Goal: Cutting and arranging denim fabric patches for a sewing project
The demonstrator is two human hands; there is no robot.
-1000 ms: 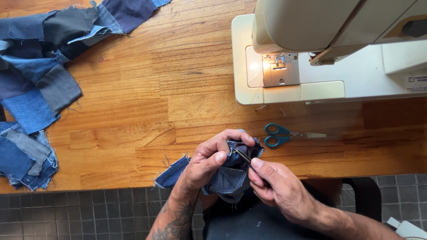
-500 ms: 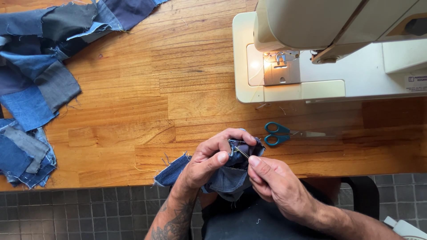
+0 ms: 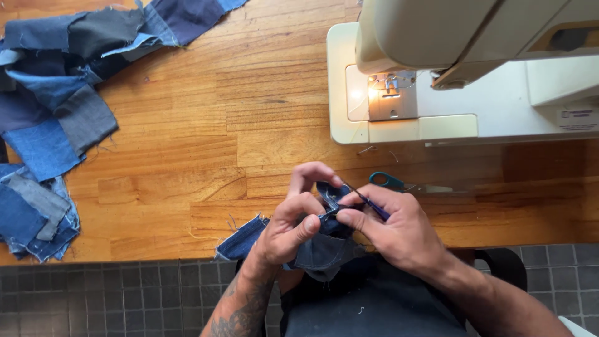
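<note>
Centrally, at the near edge of a wooden table [image 3: 187, 156], a crumpled dark blue denim piece [image 3: 318, 249] droops toward the lap, pinched closed in the left hand [image 3: 290, 228]. Above it, the right hand [image 3: 399, 231] clamps a thin dark tool [image 3: 368, 201], slanting from upper left to lower right.

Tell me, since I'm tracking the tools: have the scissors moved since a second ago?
No. The scissors lie in the same spot on the table, just below the sewing machine base, behind the right hand.
</note>
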